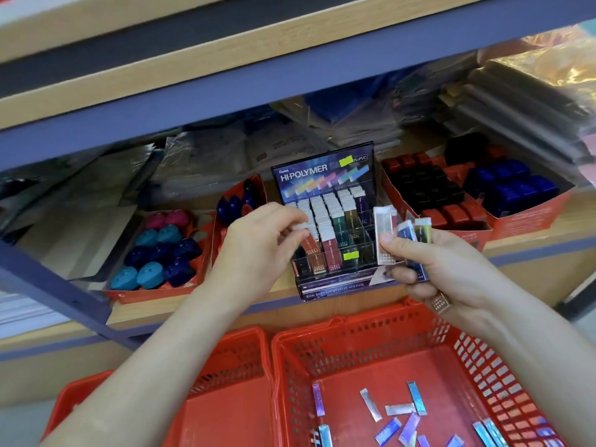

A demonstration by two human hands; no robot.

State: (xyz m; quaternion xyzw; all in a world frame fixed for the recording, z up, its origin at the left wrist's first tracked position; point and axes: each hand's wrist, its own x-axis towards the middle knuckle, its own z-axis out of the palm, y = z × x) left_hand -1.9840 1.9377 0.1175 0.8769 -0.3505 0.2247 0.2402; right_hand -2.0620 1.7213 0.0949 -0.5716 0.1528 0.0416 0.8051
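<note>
Nearest the viewer, the right basket (354,327) holds loose erasers (400,409) scattered on its floor, with the left basket (232,398) touching it. Above them, the right hand (445,269) grasps a fanned bunch of erasers (385,235) under its thumb, and the left hand (258,243) pinches the white end of one eraser (300,226) standing in the display box (322,175). The display box sits at the shelf (225,304) front, between two red trays

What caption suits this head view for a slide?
Left hand pinches a slim eraser in the display box; right hand holds a bunch of erasers above a red basket.
</note>
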